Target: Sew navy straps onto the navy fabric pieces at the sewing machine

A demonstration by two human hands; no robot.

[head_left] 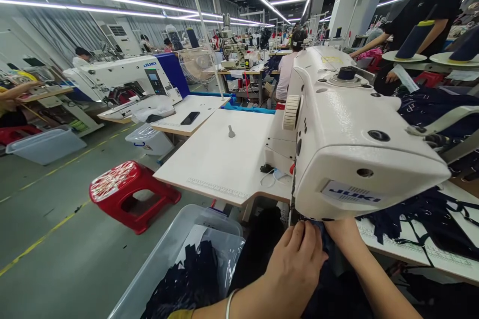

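Note:
A white JUKI sewing machine (368, 124) fills the right of the head view. Below the front of its head, my left hand (294, 266) has its fingers bent together on dark navy fabric (330, 248). My right hand (342, 235) lies just to the right, against the same fabric. The machine head covers the right fingers, so their grip does not show. Also hidden is the needle area, and the fabric hangs down between my forearms into shadow.
A clear plastic bin (149, 264) with dark navy pieces (187, 274) stands at lower left. Beyond it is a red stool (130, 194). The white table (220, 159) bears a small grey metal piece (231, 132). Navy straps (422, 214) lie at right, near a standing person (419, 15).

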